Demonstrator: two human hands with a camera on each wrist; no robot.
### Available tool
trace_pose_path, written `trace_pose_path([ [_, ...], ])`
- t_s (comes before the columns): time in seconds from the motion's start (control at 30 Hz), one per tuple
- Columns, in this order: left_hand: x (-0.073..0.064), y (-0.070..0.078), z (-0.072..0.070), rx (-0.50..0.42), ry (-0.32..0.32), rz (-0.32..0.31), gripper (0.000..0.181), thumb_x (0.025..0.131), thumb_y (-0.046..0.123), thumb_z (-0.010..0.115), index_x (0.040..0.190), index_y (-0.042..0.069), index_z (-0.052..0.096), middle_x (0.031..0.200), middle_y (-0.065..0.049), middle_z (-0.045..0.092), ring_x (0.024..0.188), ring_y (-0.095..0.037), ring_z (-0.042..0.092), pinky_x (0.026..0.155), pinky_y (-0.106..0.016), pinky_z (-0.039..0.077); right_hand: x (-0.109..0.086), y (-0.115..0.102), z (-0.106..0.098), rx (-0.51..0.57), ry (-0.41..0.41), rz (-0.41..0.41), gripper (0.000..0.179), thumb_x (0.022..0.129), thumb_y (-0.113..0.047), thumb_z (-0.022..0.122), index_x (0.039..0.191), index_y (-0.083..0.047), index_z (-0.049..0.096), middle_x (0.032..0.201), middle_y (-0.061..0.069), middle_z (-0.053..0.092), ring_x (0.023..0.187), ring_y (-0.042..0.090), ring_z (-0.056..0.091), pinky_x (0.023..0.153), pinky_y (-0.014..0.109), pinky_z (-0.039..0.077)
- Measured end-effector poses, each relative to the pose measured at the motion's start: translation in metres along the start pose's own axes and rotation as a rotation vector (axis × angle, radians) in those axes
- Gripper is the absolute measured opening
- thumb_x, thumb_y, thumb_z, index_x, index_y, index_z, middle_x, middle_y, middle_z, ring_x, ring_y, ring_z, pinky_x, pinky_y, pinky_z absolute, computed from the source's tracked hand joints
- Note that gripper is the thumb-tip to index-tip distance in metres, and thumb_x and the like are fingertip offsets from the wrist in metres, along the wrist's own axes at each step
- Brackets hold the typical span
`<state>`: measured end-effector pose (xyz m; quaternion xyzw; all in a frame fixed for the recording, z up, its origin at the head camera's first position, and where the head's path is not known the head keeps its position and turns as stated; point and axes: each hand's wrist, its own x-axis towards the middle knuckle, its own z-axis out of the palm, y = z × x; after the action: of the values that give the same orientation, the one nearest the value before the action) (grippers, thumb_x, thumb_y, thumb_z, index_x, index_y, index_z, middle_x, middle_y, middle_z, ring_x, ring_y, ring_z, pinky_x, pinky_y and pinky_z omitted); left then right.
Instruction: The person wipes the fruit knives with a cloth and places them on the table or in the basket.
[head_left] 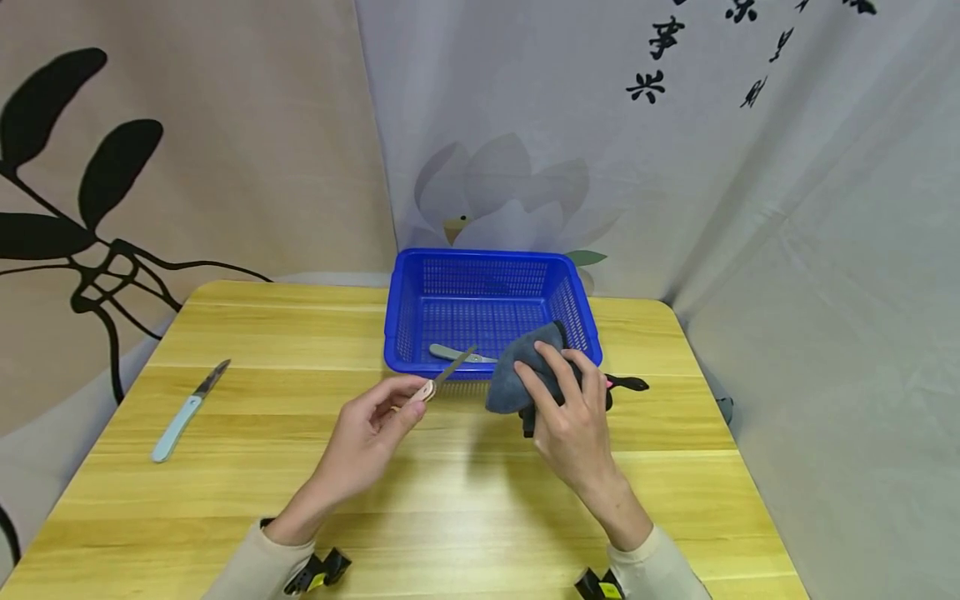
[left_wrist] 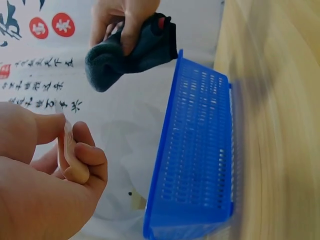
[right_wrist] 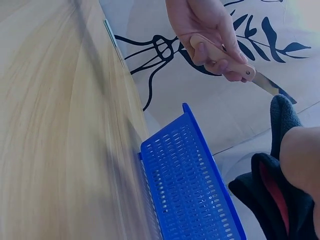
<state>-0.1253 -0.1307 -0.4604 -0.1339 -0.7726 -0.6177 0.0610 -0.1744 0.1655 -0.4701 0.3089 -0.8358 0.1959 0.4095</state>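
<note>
Locate the counter [head_left: 465, 517] across the lower half of the head view. Find the basket [head_left: 487, 252] at centre, near the far edge; treat as light, fairly stiff plastic, best lifted by opposite rims.

Find the cloth [head_left: 510, 379] right of centre, overlapping the basket's near right corner in view, gripped by the bent fingers of the right hand [head_left: 573, 425]. Expect soft, limp, light handling with good friction. Grasp through several folds, keeping thickness between skin and steel.

See the blue knife [head_left: 174, 429] at the left of the frame, lying on the counter, untouched. Grasp by the handle only.

Find the pale knife [head_left: 424, 392] left of centre, pinched at the handle between thumb and fingers of the left hand [head_left: 367, 442], with blade angled up and right, apart from the cloth in the head view. Judge as light and stiff, likely slippery if damp. Hold behind the rivet [right_wrist: 248, 73]; assume a sharp edge.

Note the basket knife [head_left: 448, 353] by the near wall, partly hidden.

Note the black handle [head_left: 628, 383] right of the cloth; cannot tell whether attached.
</note>
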Motion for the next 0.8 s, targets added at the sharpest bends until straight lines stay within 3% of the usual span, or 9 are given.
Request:
trace_pose_path([
  [0.13, 0.001, 0.002, -0.001, -0.073, -0.007, -0.062, 0.029, 0.115, 0.007, 0.064, 0.142, -0.002, 0.069, 0.123, -0.021, 0.075, 0.106, -0.007, 0.074, 0.097, -0.020, 0.065, 0.000, -0.001, 0.001, 0.016, 0.015, -0.013, 0.054, 0.089, 0.011, 0.066, 0.136, -0.015, 0.079, 0.153, 0.021, 0.068, 0.131, 0.053, 0.055, 0.101, 0.069, 0.048],
  [0.27, 0.001, 0.002, -0.001, -0.122, -0.017, -0.134, 0.031, 0.118, 0.013, 0.061, 0.146, 0.002, 0.065, 0.131, -0.014, 0.077, 0.106, -0.007, 0.074, 0.085, -0.019, 0.064, 0.000, -0.003, 0.002, 0.035, 0.033, -0.046, 0.053, 0.090, 0.009, 0.065, 0.136, -0.013, 0.079, 0.151, 0.022, 0.069, 0.129, 0.053, 0.056, 0.101, 0.068, 0.049],
  [0.37, 0.001, 0.002, 0.000, -0.153, -0.021, -0.165, 0.029, 0.119, 0.015, 0.060, 0.144, 0.002, 0.065, 0.127, -0.002, 0.077, 0.100, -0.009, 0.072, 0.072, -0.021, 0.058, 0.000, -0.005, 0.003, 0.047, 0.052, -0.082, 0.048, 0.095, 0.006, 0.063, 0.136, -0.013, 0.079, 0.149, 0.022, 0.070, 0.127, 0.052, 0.057, 0.100, 0.066, 0.050],
  [0.5, 0.002, 0.002, 0.002, -0.194, -0.036, -0.178, 0.029, 0.119, 0.014, 0.058, 0.143, -0.002, 0.063, 0.122, 0.007, 0.078, 0.097, -0.013, 0.070, 0.069, -0.022, 0.056, 0.001, -0.007, 0.005, 0.061, 0.073, -0.131, 0.042, 0.102, 0.002, 0.057, 0.135, -0.013, 0.079, 0.146, 0.023, 0.072, 0.126, 0.050, 0.059, 0.097, 0.064, 0.051],
  [0.8, 0.003, 0.004, 0.008, -0.260, -0.101, -0.247, 0.032, 0.119, 0.018, 0.058, 0.145, 0.000, 0.063, 0.121, 0.004, 0.079, 0.095, -0.010, 0.067, 0.069, -0.021, 0.054, 0.001, -0.015, 0.009, 0.075, 0.105, -0.267, 0.039, 0.103, 0.000, 0.057, 0.129, -0.015, 0.082, 0.143, 0.020, 0.075, 0.122, 0.047, 0.063, 0.095, 0.060, 0.056],
])
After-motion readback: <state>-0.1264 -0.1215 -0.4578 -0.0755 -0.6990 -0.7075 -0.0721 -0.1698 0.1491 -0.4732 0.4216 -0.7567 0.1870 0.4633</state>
